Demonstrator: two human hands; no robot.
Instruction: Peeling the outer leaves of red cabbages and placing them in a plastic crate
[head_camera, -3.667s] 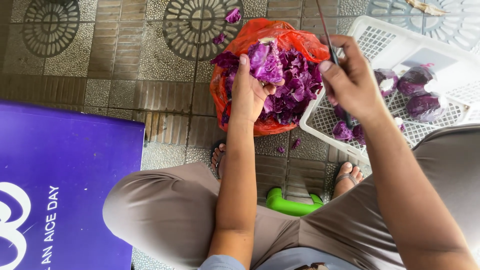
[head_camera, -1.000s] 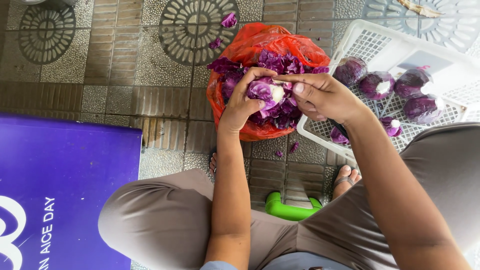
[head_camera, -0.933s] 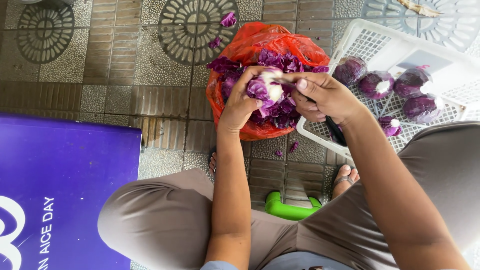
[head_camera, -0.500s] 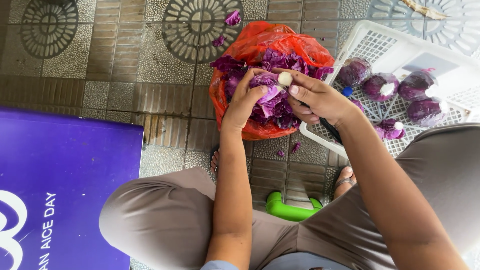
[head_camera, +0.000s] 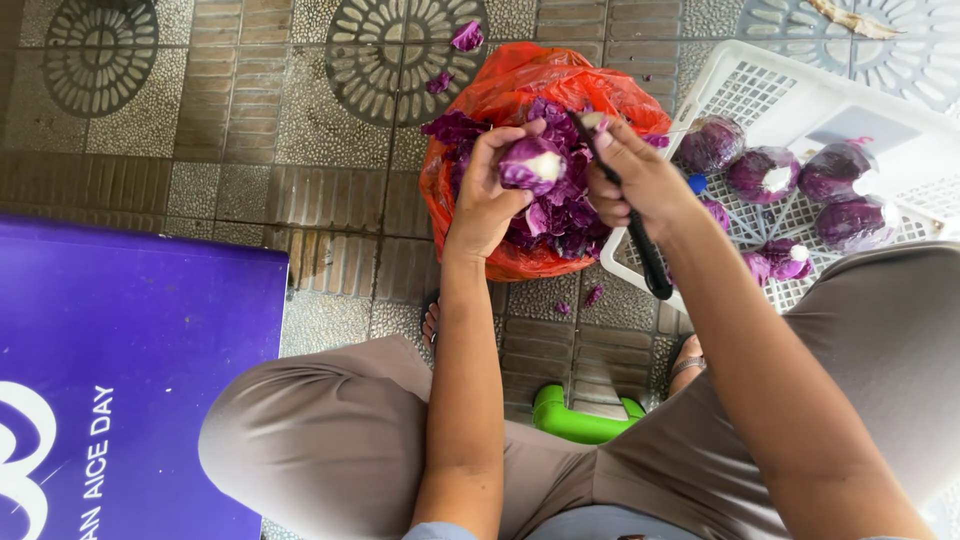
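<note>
Compared with half a second earlier, the small purple cabbage (head_camera: 532, 163) has turned so that its pale cut stem end no longer faces up, and the knife blade now lies across its far side. Left hand (head_camera: 490, 190) is clamped around the cabbage from the near side, holding it over the open mouth of the orange plastic bag (head_camera: 470, 215). Right hand (head_camera: 640, 180) is closed on the dark handle of the knife (head_camera: 625, 210), whose handle end points back toward the person; the two hands sit just beside each other, not touching. Loose purple leaves (head_camera: 560, 215) fill the bag, which rests on the patterned tiled floor (head_camera: 250, 120). Beside the bag, toward the right edge of the floor in view, a white slotted plastic crate (head_camera: 790, 90) holds several trimmed purple cabbages (head_camera: 765, 175). Stray leaf scraps (head_camera: 467, 37) lie on the floor beyond the bag. A purple board (head_camera: 120, 380) covers the near left corner, and a green plastic object (head_camera: 575, 420) shows between the person's knees.
</note>
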